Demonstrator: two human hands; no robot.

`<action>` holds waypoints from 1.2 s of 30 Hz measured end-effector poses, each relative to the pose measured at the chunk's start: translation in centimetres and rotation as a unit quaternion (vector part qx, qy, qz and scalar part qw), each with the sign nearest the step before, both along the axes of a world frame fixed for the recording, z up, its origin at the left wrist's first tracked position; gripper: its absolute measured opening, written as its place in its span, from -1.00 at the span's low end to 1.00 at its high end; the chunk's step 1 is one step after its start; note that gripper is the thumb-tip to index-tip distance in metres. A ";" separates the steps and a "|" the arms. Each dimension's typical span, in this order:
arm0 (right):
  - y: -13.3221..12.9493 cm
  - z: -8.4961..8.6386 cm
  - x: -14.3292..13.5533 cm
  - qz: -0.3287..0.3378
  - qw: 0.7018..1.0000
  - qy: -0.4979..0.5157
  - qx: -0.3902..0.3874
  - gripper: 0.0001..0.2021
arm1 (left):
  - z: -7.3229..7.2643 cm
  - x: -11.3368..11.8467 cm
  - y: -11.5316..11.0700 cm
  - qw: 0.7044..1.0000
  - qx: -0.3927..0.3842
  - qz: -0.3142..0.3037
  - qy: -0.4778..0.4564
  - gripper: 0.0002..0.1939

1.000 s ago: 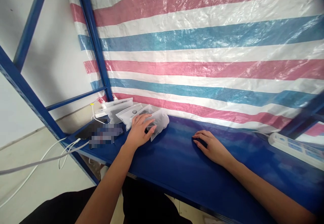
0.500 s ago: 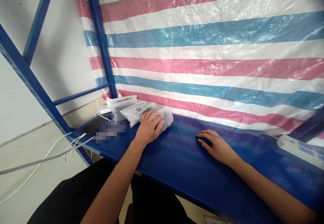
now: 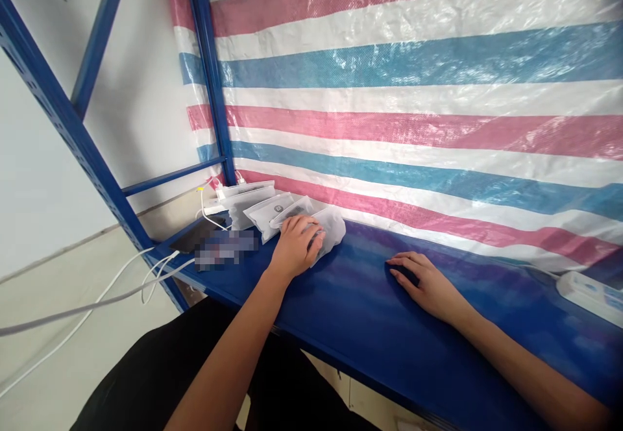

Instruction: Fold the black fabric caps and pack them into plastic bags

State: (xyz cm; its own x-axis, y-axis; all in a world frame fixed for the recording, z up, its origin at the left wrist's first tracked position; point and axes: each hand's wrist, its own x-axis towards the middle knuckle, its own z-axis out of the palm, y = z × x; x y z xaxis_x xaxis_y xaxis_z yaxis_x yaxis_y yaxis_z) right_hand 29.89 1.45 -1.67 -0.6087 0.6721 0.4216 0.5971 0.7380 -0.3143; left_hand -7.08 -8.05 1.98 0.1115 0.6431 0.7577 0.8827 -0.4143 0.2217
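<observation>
Several frosted white pouches lean in a row at the back left of the blue shelf (image 3: 360, 314). My left hand (image 3: 298, 246) lies over the rightmost pouch (image 3: 333, 226), its fingers curled on it; what is under the palm is hidden. Left of that hand stands a pouch with a small round dark logo (image 3: 269, 215). My right hand (image 3: 421, 282) rests on the shelf surface, fingers apart and slightly bent, with nothing in it.
At the far left of the shelf lie a dark flat object (image 3: 195, 236) and a blurred item (image 3: 226, 249), with white cables nearby. A white power strip (image 3: 588, 295) sits at the right. Striped plastic sheeting (image 3: 413, 126) hangs behind.
The view has shifted a little, so the shelf's contents appear farther right. Both hands remain in nearly the same places, the left still on the rightmost pouch.
</observation>
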 end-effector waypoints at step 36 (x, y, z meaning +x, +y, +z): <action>0.5 1.1 -0.4 0.032 0.999 -0.023 0.006 -0.64 | -1.1 -3.5 1.6 0.994 -0.009 0.053 -0.092 -0.82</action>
